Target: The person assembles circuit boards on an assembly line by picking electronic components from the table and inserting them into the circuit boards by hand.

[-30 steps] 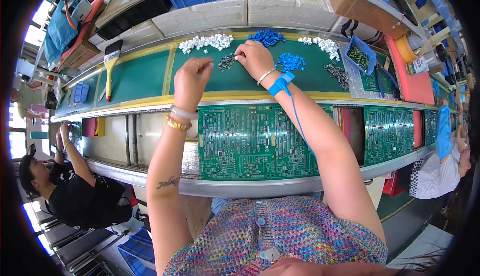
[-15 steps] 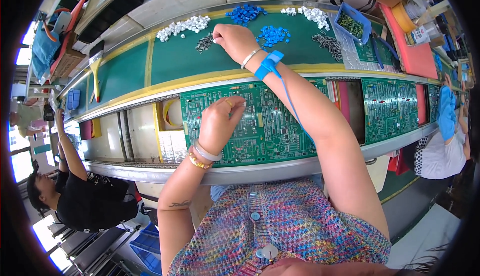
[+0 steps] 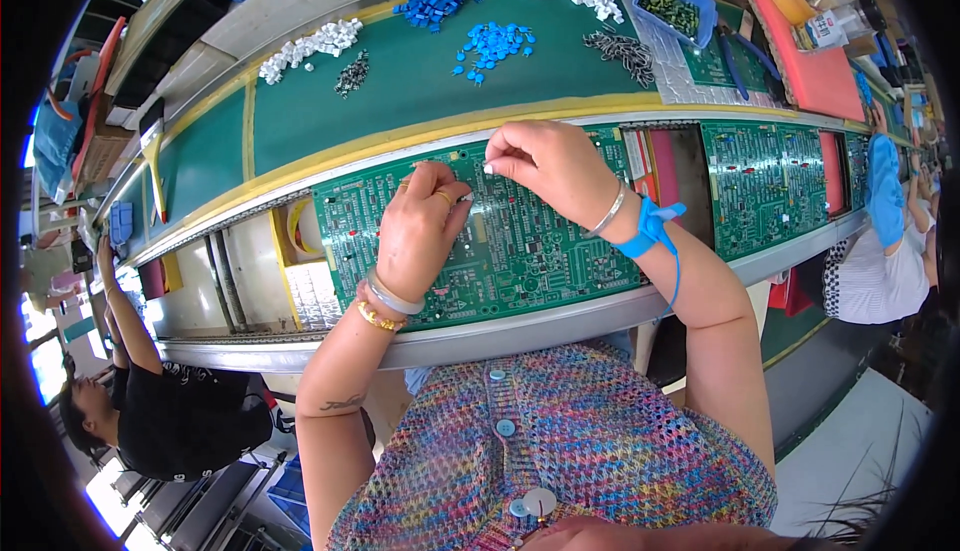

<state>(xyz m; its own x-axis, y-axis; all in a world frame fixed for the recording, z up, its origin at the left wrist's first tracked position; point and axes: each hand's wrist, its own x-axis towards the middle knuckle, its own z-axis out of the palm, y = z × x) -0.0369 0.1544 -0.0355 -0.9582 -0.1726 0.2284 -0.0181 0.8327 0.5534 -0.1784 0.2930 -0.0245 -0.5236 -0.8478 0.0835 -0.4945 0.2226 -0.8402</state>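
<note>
A large green circuit board point(image 3: 545, 269) lies before me on the conveyor rails, filled with small parts. Over its upper left area, my left hand point(image 3: 415, 231) is closed in a pinch, thumb against fingers; whatever is between them is too small to make out. Close by on the right, my right hand point(image 3: 555, 171) pinches thumb and forefinger together above the board's far edge, and I cannot make out what is in that grip. A blue wrist strap point(image 3: 650, 228) with a cord circles my right wrist.
On the green shelf point(image 3: 400, 116) beyond lie white parts point(image 3: 310, 49), small dark-grey parts point(image 3: 353, 72), blue blocks point(image 3: 435, 5), blue discs point(image 3: 495, 46) and grey leaded parts point(image 3: 620, 56). A blue bin point(image 3: 675, 6), pliers point(image 3: 732, 63) and another board point(image 3: 765, 191) are right. Co-workers flank me.
My right hand has come back from the small dark-grey parts on the shelf to the board, beside my left hand. The left hand has shifted slightly and stays over the board.
</note>
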